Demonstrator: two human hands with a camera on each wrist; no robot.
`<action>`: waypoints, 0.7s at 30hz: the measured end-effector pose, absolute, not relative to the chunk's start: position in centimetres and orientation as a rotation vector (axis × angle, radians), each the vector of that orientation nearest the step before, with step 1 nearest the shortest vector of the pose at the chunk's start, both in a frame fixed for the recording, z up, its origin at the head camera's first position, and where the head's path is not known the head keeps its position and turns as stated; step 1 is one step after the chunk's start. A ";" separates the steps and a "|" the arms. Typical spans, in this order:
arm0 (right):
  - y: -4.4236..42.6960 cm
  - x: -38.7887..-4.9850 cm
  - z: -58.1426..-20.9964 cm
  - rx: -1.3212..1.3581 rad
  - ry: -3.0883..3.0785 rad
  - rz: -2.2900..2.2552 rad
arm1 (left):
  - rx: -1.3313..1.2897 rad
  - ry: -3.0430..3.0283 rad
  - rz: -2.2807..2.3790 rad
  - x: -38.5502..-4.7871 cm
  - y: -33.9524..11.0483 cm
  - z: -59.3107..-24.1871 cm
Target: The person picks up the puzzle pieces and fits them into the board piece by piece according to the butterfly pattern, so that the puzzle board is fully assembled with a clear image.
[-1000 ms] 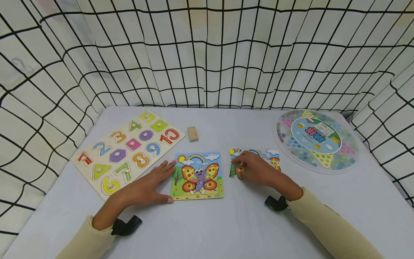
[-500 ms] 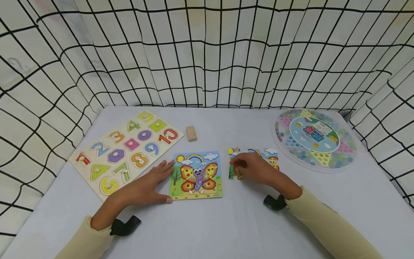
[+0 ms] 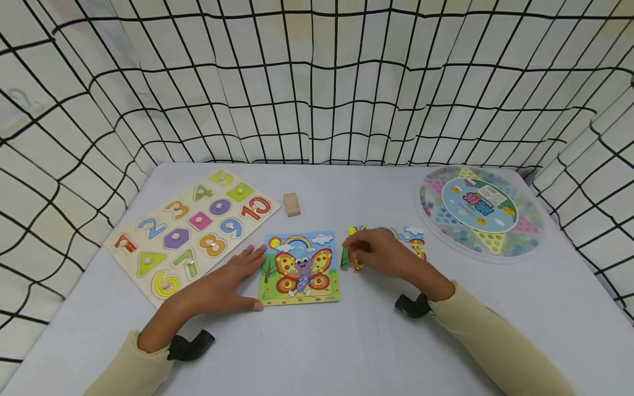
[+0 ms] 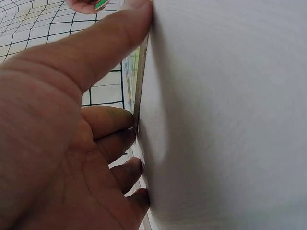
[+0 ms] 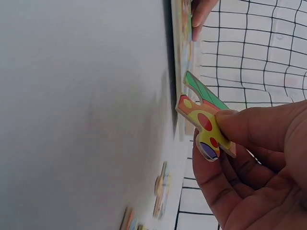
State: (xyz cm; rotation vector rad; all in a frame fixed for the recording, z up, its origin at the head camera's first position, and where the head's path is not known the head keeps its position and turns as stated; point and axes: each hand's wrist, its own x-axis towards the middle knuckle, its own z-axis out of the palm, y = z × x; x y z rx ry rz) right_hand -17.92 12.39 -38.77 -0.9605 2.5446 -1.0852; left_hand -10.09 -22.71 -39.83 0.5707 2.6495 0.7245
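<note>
Between thumb and fingers, my right hand [image 3: 383, 254] pinches a jigsaw piece [image 5: 205, 120] with green, yellow and red print, raised off the table in the right wrist view. Left of it lies a square butterfly puzzle board [image 3: 303, 269]. My left hand [image 3: 223, 286] rests at that board's left edge, thumb and fingers spread and touching it; the left wrist view shows the fingertips against its side. More jigsaw pieces [image 3: 415, 234] with rainbow, cloud and wing print lie behind and under the right hand, which partly hides them.
A wooden number-and-shape board [image 3: 193, 231] lies at the left. A small wooden block [image 3: 291, 204] sits behind the butterfly board. At the right back is a round clear case [image 3: 480, 214]. Black netting [image 3: 317, 82] over white cloth surrounds the table.
My right hand has picked up the jigsaw piece and shifted slightly left with it, towards the butterfly board. The left hand stays in place at the board's edge.
</note>
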 end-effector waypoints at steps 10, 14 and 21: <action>9.8 -17.7 -38.2 -0.984 2.483 -1.123 | 0.574 2.648 0.722 -10.0 -22.8 -39.7; 8.5 -17.7 -38.0 -1.023 2.461 -1.114 | 0.565 2.651 0.715 -10.0 -22.9 -39.6; 6.3 -17.6 -37.7 -1.002 2.413 -1.114 | 0.570 2.641 0.726 -10.1 -22.8 -39.7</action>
